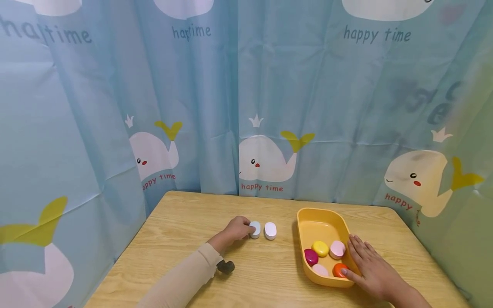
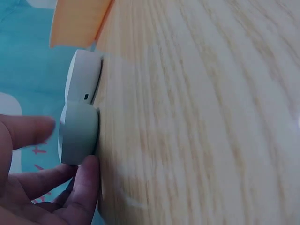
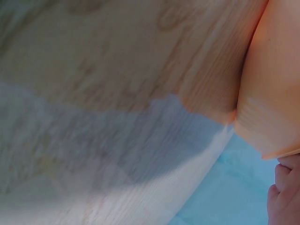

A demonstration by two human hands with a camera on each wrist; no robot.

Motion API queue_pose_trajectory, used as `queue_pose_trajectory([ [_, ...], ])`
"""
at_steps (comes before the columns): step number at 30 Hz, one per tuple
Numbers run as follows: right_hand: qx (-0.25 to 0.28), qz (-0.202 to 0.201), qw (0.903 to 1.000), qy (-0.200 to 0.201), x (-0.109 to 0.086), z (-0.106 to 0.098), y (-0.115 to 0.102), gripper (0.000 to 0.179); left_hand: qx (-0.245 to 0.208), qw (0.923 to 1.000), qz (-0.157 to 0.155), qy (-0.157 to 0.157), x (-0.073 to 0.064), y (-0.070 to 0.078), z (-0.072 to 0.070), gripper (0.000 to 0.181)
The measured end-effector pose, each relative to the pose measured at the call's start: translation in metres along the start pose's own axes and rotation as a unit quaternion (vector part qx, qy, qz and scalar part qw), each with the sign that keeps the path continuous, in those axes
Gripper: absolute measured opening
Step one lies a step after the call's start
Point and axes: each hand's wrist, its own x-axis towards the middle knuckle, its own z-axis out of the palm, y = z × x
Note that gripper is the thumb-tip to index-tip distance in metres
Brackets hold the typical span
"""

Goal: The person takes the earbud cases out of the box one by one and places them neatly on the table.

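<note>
In the head view my left hand (image 1: 238,229) reaches over the table to a pale blue-green, rounded oval case-like piece (image 1: 255,230). Two fingertips touch this piece's side in the left wrist view, while another finger (image 2: 33,131) is apart from it. A similar whitish piece (image 1: 270,231), with a small dark slot (image 2: 86,96) visible from the left wrist, stands just to its right. My right hand (image 1: 371,269) rests along the right rim of a yellow-orange tray (image 1: 317,216), fingers straight, thumb over the edge by an orange rounded piece (image 1: 340,270).
Inside the tray also lie a yellow piece (image 1: 320,248), a magenta one (image 1: 311,257) and two pink ones, one of them upright (image 1: 337,250). The wooden table (image 1: 192,214) ends at a blue whale-print curtain (image 1: 215,128). A black object (image 1: 225,267) is at the left wrist.
</note>
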Motion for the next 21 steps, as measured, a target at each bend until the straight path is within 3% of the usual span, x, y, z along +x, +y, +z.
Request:
queue_pose_trajectory([
  [6,0.000,-0.013,0.9999,0.006,0.001,-0.001,0.001,0.083,0.028,0.9993,-0.004,0.026,0.005,0.008,-0.004,0.043],
  [12,-0.002,-0.022,0.9997,0.015,0.004,-0.004,0.002,0.081,0.056,0.9957,0.052,0.053,0.014,0.024,-0.005,0.033],
  [15,0.001,-0.020,0.9997,0.011,0.004,-0.004,0.002,0.082,0.046,0.9951,0.076,0.043,0.012,0.032,-0.002,0.028],
  [21,0.004,-0.015,0.9998,0.010,0.001,-0.002,0.000,0.082,0.011,0.9952,0.097,-0.007,0.001,0.045,0.013,0.028],
])
